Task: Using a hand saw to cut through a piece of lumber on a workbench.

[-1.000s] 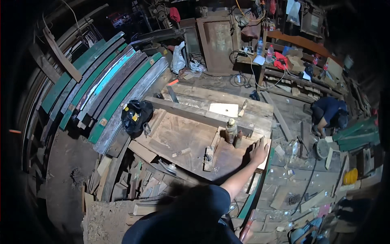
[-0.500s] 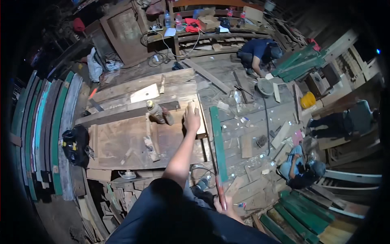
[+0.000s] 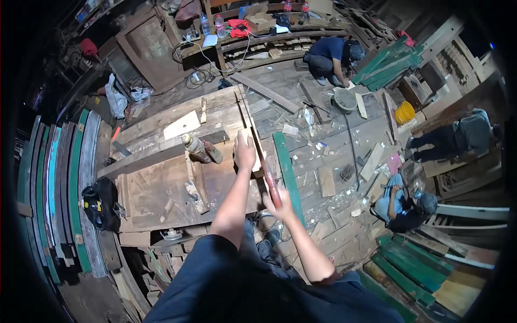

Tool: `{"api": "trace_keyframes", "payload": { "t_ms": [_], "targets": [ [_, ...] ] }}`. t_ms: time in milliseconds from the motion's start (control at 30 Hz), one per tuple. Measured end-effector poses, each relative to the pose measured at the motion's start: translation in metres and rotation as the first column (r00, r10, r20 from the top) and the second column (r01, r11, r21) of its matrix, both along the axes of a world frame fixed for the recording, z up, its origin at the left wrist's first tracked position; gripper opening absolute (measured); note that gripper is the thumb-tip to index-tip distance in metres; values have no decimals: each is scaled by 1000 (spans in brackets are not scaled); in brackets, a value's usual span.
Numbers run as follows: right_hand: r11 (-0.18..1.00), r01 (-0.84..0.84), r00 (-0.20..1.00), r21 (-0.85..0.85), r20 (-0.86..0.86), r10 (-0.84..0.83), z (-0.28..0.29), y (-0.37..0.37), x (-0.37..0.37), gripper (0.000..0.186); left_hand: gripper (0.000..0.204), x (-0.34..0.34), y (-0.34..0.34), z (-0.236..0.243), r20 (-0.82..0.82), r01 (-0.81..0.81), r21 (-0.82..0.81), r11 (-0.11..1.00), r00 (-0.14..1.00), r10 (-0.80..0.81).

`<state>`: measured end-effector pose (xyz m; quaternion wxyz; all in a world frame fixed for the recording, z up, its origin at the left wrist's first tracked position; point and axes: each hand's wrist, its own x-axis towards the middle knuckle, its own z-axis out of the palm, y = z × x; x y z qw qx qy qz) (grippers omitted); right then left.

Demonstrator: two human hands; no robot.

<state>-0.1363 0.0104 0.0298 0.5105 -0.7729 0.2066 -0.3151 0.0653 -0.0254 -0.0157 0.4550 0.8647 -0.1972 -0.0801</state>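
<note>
My left hand presses down with bent fingers on a pale wooden block at the right edge of the workbench. My right hand is wrapped round the near end of a long, narrow saw with a red-brown wooden grip. Seen nearly edge-on, the saw runs forward beside the block, its thin dark part reaching the bench's far edge; teeth are too fine to make out. Left of my left hand, a bottle and a brownish container stand by a thick wooden beam.
A wooden hand plane-like piece and a flat pale board lie on the bench. A green plank lies along its right side. Boards lean at left near a black bag. Three people work at right among offcuts, a grey bucket and a yellow bucket.
My right hand has moved forward and up with the saw, whose far end now reaches along the bench. My left hand stays on the block. The view has shifted slightly.
</note>
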Motion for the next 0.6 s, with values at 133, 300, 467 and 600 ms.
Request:
{"api": "trace_keyframes", "payload": {
  "t_ms": [133,300,467,600],
  "targets": [
    [990,-31,974,138,-217,60,12,100,-137,11,58,0,8,9,-77,32,17,999,997,-31],
    [922,88,931,376,-360,58,41,123,-168,8,54,-6,8,-4,-20,23,22,1000,1000,-23],
    [998,-57,998,-2,0,57,-7,3,-17,16,55,-1,1,-14,-4,28,31,999,1000,-28],
    [985,-61,998,162,27,57,13,-11,18,22,56,14,6,-19,69,12,95,995,997,-19]
  ]
}}
